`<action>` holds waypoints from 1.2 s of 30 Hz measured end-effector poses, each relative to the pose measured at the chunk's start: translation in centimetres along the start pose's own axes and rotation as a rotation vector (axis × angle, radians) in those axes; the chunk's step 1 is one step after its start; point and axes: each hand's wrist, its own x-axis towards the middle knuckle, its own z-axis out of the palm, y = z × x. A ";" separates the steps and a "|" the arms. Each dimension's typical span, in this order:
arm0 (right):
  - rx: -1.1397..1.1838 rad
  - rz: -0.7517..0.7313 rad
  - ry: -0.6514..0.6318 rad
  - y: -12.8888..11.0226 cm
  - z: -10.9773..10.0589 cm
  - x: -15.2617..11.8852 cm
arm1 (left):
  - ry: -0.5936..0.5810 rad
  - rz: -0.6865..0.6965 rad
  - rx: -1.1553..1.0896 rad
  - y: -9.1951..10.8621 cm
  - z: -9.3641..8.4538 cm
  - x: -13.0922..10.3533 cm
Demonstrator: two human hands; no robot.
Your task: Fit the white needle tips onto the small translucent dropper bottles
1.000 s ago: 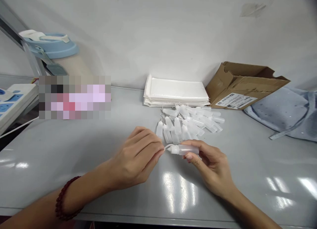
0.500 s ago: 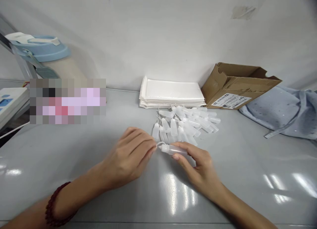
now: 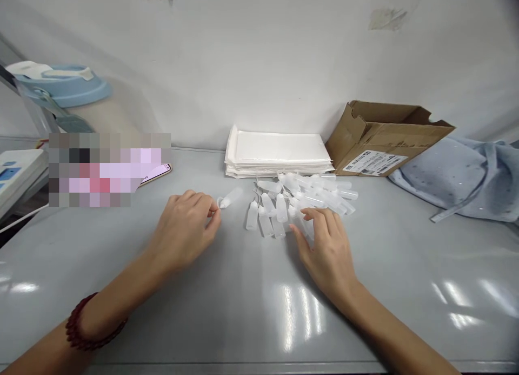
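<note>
Now the left hand (image 3: 214, 210), fingertips close together, is at the near end of a lone bottle (image 3: 233, 197); its grip is unclear. Rightward, by the bottle pile (image 3: 281, 208), the right hand (image 3: 299, 220) spreads thumb from fingers, no longer holding a bottle.

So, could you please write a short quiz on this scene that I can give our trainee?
1. True or false: a dark red bracelet is worn on the same arm as the left hand.
2. Which is closest to the right hand? (a) the phone; (b) the pile of small bottles; (c) the cardboard box.
3. Fill in the blank: the single bottle lying apart from the pile is nearest the ____ hand.

Key: 1. True. 2. b. 3. left.
</note>
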 end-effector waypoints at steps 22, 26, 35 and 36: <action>0.257 -0.125 -0.014 -0.7 -1.2 0.2 | 0.121 0.122 -0.221 1.4 -1.2 -0.2; 0.369 -0.260 -0.056 -1.2 -2.1 0.2 | 0.222 0.251 -0.352 2.2 -1.8 -0.1; 0.387 -0.332 -0.109 -1.1 -2.3 0.0 | 0.184 0.389 -0.402 2.8 -2.5 -0.4; 0.388 -0.331 -0.110 -1.1 -2.3 0.0 | 0.185 0.399 -0.397 2.8 -2.5 -0.5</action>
